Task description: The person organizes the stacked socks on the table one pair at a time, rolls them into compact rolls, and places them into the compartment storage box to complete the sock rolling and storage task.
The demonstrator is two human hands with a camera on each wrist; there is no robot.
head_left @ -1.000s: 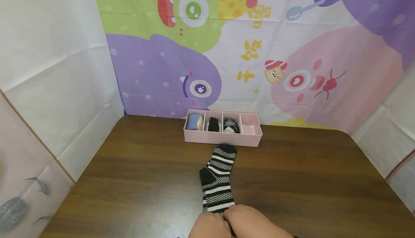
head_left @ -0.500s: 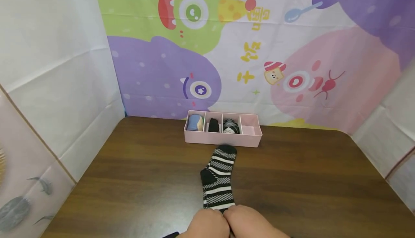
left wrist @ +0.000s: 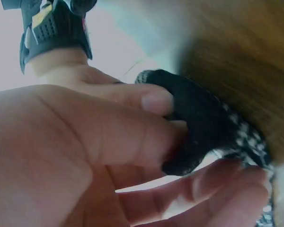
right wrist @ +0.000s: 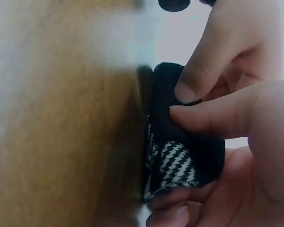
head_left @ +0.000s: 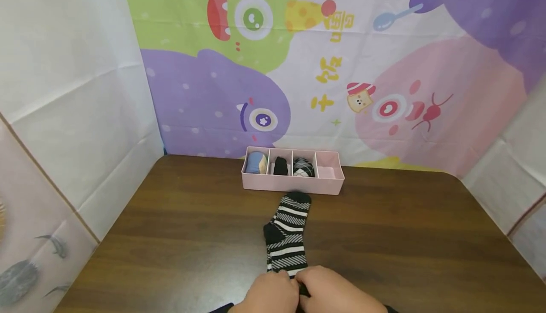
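A black sock with white and grey stripes (head_left: 286, 234) is lying flat on the dark brown wooden table (head_left: 170, 237). Its toe is pointing at a long pink plastic box with four little rooms (head_left: 292, 184). The near end of the sock is sitting at the table's front edge. The left hand (head_left: 269, 295) and the right hand (head_left: 334, 294) are side by side, touching each other. Both are pinching the black cuff of the sock between thumb and fingers (right wrist: 213, 116). In the pink box, a blue rolled sock (head_left: 256, 162), a black rolled sock (head_left: 280, 166) and a checked rolled sock (head_left: 303, 167) are each sitting in a room.
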